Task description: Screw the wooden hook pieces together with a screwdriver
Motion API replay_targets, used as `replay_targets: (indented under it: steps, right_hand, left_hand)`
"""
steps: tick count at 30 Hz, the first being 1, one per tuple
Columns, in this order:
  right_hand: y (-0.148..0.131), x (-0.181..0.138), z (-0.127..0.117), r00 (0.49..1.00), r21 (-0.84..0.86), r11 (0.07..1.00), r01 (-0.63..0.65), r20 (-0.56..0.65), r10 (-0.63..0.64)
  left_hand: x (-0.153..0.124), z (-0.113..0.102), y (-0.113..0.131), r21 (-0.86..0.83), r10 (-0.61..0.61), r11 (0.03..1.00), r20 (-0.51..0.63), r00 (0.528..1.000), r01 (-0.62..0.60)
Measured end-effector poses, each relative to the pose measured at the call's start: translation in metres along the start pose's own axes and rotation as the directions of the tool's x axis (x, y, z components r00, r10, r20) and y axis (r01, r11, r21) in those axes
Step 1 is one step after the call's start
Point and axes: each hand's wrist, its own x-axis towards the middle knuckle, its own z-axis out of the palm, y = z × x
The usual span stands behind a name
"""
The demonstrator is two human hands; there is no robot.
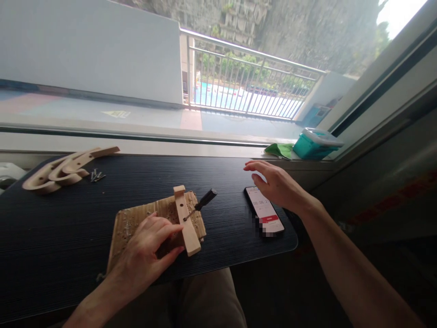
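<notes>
My left hand [146, 248] lies over a rough, pitted wooden board [136, 214], thumb and index finger gripping the side of a pale wooden hook [191, 241]. Two holes show in the hook's upper face. A black-handled screwdriver [206, 199] leans to the right, its tip at the lower hole, with no hand on it. My right hand [278, 182] is raised over the far end of a phone [264, 212], fingers apart and holding nothing. A timer shows on the phone's screen.
More curved wooden hooks [68, 168] lie at the table's far left, beside a small pile of screws [97, 175]. On the windowsill stand a teal box [316, 145] with a clear lid and a green cloth [280, 150]. The dark table [232, 246] ends in a rounded right corner.
</notes>
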Motion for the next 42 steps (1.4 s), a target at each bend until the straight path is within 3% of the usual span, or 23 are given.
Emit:
replay_targets:
  steps: [3,5,8,10,13,18,20,24,27,33,38,42]
  right_hand:
    - [-0.037,0.021,-0.005,0.981,0.059,0.991,0.124,0.145,-0.131]
    - [-0.060,0.034,-0.004,0.940,0.039,0.979,0.202,0.274,-0.205]
    - [-0.088,0.049,0.001,0.804,-0.057,0.937,0.344,0.534,-0.263]
    - [-0.105,0.055,0.005,0.728,-0.128,0.888,0.441,0.629,-0.271]
    - [-0.130,0.059,0.011,0.661,-0.204,0.783,0.587,0.680,-0.318]
    - [-0.152,0.071,0.025,0.526,-0.123,0.660,0.741,0.717,-0.457]
    - [-0.151,0.079,0.029,0.525,-0.122,0.692,0.711,0.747,-0.408]
    - [-0.143,0.089,0.034,0.626,-0.204,0.857,0.474,0.762,-0.165]
    - [-0.143,0.090,0.034,0.688,-0.261,0.900,0.348,0.723,-0.057]
    - [-0.160,0.081,0.024,0.664,-0.247,0.829,0.501,0.725,-0.186]
    - [-0.157,0.073,0.026,0.574,-0.127,0.756,0.642,0.733,-0.364]
    - [-0.146,0.076,0.035,0.609,-0.122,0.814,0.567,0.728,-0.315]
  left_hand:
    - [0.000,0.000,0.000,-0.003,0.005,1.000,0.011,1.000,-0.004]
    - [0.000,0.000,0.000,-0.002,0.003,1.000,0.020,1.000,-0.003]
    - [-0.001,0.000,0.001,0.010,-0.002,1.000,0.024,1.000,0.002]
    - [-0.001,0.000,0.002,0.016,-0.004,1.000,0.015,1.000,0.004]
    - [-0.001,0.000,0.004,0.013,0.000,1.000,0.007,1.000,0.000]
    - [0.000,-0.001,0.005,0.017,-0.019,1.000,0.037,0.999,0.019]
    - [-0.001,-0.001,0.004,0.016,-0.025,1.000,0.040,0.999,0.024]
    - [-0.001,0.000,0.003,0.001,-0.019,1.000,0.028,0.999,0.019]
    - [-0.001,0.000,0.004,-0.008,-0.025,1.000,0.021,0.999,0.025]
    - [0.000,-0.003,0.008,-0.012,-0.038,0.999,0.025,0.999,0.039]
    - [0.000,-0.004,0.007,0.000,-0.034,0.999,0.046,0.998,0.035]
    - [0.001,-0.003,0.006,-0.002,-0.018,1.000,0.040,0.999,0.018]
